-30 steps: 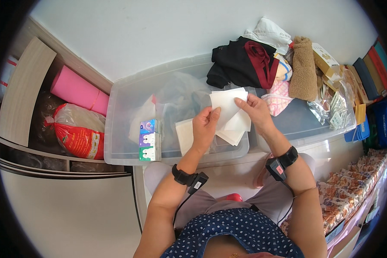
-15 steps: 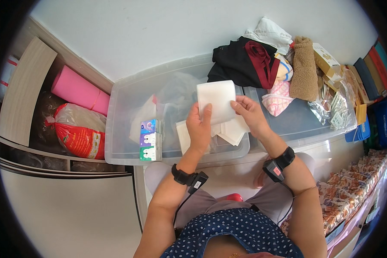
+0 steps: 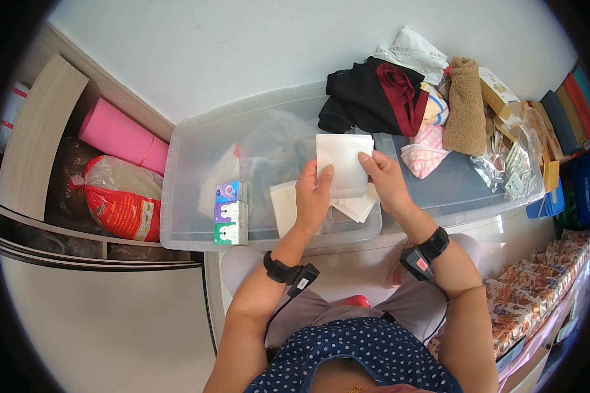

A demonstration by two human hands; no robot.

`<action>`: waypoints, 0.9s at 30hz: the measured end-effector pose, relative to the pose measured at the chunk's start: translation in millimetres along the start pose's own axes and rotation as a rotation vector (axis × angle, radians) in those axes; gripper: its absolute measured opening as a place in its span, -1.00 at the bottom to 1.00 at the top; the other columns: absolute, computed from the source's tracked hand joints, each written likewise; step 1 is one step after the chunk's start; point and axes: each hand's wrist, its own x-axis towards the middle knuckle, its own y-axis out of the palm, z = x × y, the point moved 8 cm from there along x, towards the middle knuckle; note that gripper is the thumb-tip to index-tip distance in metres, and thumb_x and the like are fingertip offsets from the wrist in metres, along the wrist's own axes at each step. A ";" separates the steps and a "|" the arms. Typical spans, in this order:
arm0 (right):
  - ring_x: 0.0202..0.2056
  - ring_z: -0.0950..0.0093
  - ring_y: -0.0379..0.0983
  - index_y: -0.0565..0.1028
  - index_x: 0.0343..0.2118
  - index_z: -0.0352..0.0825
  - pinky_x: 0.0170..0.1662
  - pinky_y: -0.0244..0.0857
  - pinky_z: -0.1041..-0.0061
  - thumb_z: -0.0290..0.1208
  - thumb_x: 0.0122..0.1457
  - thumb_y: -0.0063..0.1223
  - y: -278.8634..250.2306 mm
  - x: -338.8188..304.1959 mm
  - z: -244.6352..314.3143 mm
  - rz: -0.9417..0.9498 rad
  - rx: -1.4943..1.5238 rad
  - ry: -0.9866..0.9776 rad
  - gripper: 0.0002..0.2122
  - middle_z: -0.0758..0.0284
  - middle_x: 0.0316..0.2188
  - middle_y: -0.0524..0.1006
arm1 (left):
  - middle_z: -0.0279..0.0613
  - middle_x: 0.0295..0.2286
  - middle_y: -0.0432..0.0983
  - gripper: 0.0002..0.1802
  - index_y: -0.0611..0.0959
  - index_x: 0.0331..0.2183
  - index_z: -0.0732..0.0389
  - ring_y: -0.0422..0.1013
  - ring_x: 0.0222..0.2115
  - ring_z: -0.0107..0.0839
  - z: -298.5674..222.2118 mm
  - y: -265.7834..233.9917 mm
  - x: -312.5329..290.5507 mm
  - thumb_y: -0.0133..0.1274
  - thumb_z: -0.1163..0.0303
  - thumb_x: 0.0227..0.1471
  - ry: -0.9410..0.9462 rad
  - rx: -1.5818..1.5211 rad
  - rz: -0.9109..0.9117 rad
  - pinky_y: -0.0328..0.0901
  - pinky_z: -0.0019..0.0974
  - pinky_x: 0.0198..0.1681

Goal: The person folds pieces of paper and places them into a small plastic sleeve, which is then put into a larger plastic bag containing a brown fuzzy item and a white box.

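A small stack of white, nearly square sheets (image 3: 345, 160) is held up over the clear plastic box lid. My left hand (image 3: 313, 195) pinches its left edge, thumb on top. At the right edge my right hand (image 3: 387, 182) grips it the same way. Whether the sheets are paper or thin cloth I cannot tell. More white sheets (image 3: 355, 207) lie fanned on the lid beneath my hands, partly hidden by them. Another cream-white piece (image 3: 284, 206) lies just left of my left hand. Farther left, three small tissue packs (image 3: 229, 213), blue, purple and green, form a column.
The translucent storage boxes (image 3: 196, 147) stand against the wall. Black cloth with a dark red strap (image 3: 373, 98), a rolled brown towel (image 3: 464, 108) and a pink-white cloth (image 3: 424, 154) are piled right. An open cabinet at left holds a pink roll (image 3: 121, 135) and a red bag (image 3: 121, 203).
Both hands have moved the white sheets slightly to the right and nearer to me. The sheets' edges now line up a little differently. My grip stays on both sides.
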 end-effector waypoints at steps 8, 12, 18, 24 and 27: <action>-0.48 0.74 0.39 0.49 -0.21 -0.44 -0.42 0.29 0.69 -0.37 0.22 0.04 15.7 -10.4 18.0 -0.021 0.105 -0.021 -0.78 0.42 -0.44 0.55 | -0.25 -0.34 0.51 -0.69 0.47 -0.16 0.34 0.38 -0.35 -0.60 4.1 -3.8 -0.1 -0.03 0.29 0.19 -0.034 -0.095 -0.039 0.29 -0.50 -0.24; -0.47 0.73 0.40 0.48 -0.22 -0.44 -0.41 0.30 0.69 -0.37 0.21 0.05 5.1 -10.0 19.2 -0.086 0.075 0.001 -0.78 0.41 -0.43 0.55 | -0.32 -0.34 0.51 -0.76 0.48 -0.17 0.30 0.37 -0.36 -0.67 2.5 -0.2 -0.9 -0.03 0.35 0.19 -0.006 0.029 0.014 0.28 -0.55 -0.25; -0.48 0.75 0.39 0.48 -0.26 -0.43 -0.42 0.28 0.70 -0.36 0.21 0.04 -1.2 -9.9 20.3 -0.094 0.014 -0.113 -0.80 0.43 -0.46 0.54 | -0.33 -0.38 0.49 -0.75 0.48 -0.18 0.31 0.35 -0.41 -0.67 -0.7 5.4 -3.8 -0.04 0.32 0.20 -0.080 0.078 0.052 0.27 -0.55 -0.31; -0.51 0.78 0.34 0.48 -0.28 -0.44 -0.46 0.24 0.72 -0.37 0.22 0.02 3.1 -9.6 8.8 -0.131 0.051 -0.055 -0.80 0.46 -0.49 0.52 | -0.25 -0.51 0.49 -0.72 0.48 -0.23 0.30 0.33 -0.48 -0.56 -3.2 -2.7 -1.6 -0.10 0.26 0.22 0.061 0.188 -0.059 0.26 -0.44 -0.39; -0.52 0.79 0.31 0.47 -0.28 -0.44 -0.47 0.22 0.71 -0.36 0.23 0.00 6.0 -10.6 9.5 -0.110 0.021 -0.102 -0.80 0.48 -0.51 0.49 | -0.32 -0.40 0.48 -0.73 0.47 -0.21 0.31 0.32 -0.38 -0.68 2.2 -3.4 -0.7 -0.11 0.27 0.23 0.019 0.213 0.003 0.25 -0.55 -0.32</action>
